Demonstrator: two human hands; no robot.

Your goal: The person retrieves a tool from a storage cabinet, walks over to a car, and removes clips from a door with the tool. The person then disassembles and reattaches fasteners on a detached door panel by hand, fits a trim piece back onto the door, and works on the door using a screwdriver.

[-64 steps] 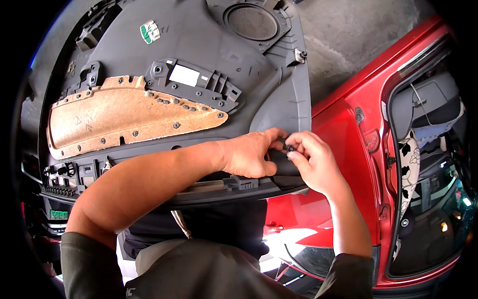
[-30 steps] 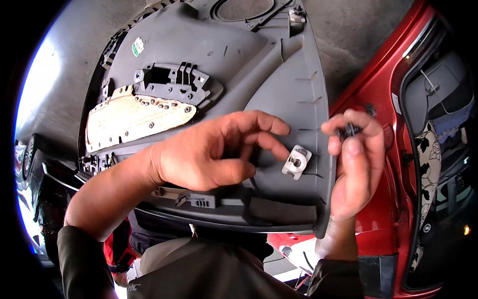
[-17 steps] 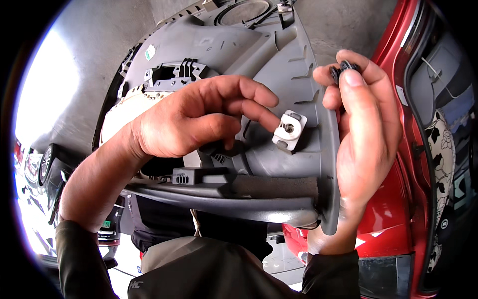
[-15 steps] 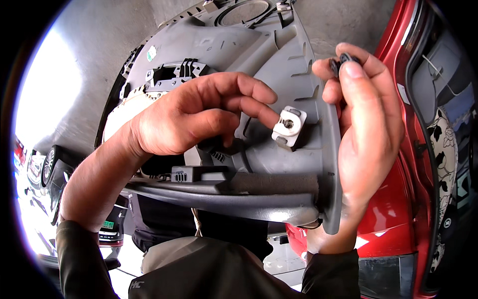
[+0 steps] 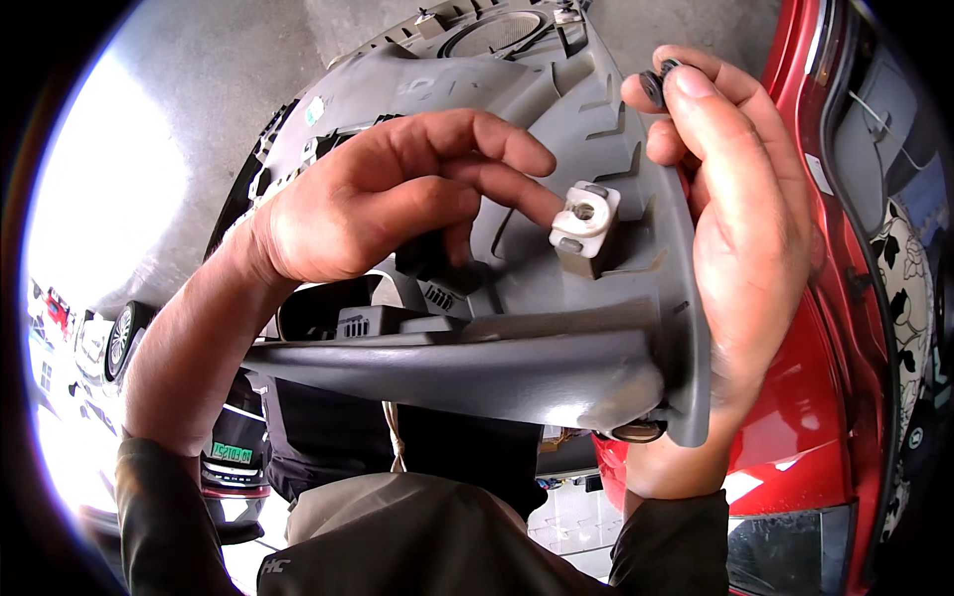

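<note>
A grey car door trim panel lies inner face up in front of me. On a raised post near its right end sits a white plastic clip seat with a round hole. My left hand hovers over the panel, its index finger stretched out and a lower fingertip at the seat's left side; no held thing shows in it. Beyond the panel's right edge, my right hand is raised, pinching a small black round-flanged trim clip between thumb and fingers. The panel's edge rests along my right wrist.
On the right stands a red car with its door opening facing me. A round speaker grille sits at the panel's far end. A dark car with a green plate and another car's wheel are at the left.
The panel has tilted and its near right end has shifted right, the white seat rising slightly in view. My right hand has moved up a little, still holding the black clip.
</note>
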